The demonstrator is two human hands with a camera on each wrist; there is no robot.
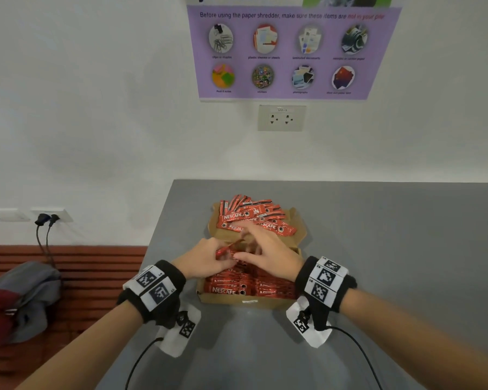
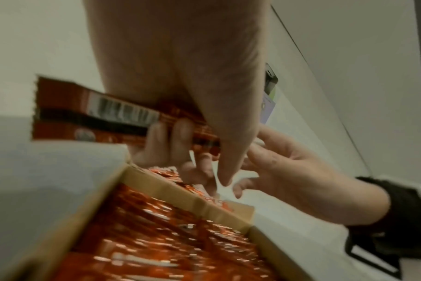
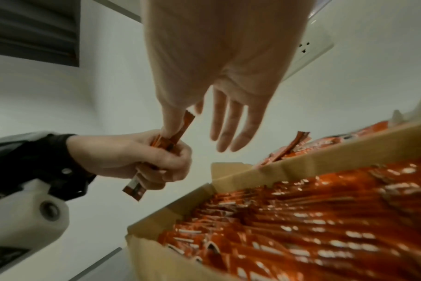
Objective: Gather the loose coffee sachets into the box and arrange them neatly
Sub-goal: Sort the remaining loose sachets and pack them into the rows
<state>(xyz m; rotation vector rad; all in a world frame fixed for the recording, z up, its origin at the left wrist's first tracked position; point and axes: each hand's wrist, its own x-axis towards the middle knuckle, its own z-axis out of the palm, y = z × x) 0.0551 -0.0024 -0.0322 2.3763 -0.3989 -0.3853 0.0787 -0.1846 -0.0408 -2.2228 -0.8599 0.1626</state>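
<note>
A cardboard box on the grey table is packed with rows of red Nescafe sachets. More loose sachets lie heaped on its open lid at the back. Over the box, my left hand grips a small bundle of sachets, barcode side toward the left wrist camera. My right hand hovers beside it with fingers straight and spread. In the right wrist view its thumb touches the top end of the bundle that the left hand holds above the box rim.
The table stands against a white wall with a socket and a purple poster. Left of the table are a red slatted bench, a grey bag and plugged-in cables.
</note>
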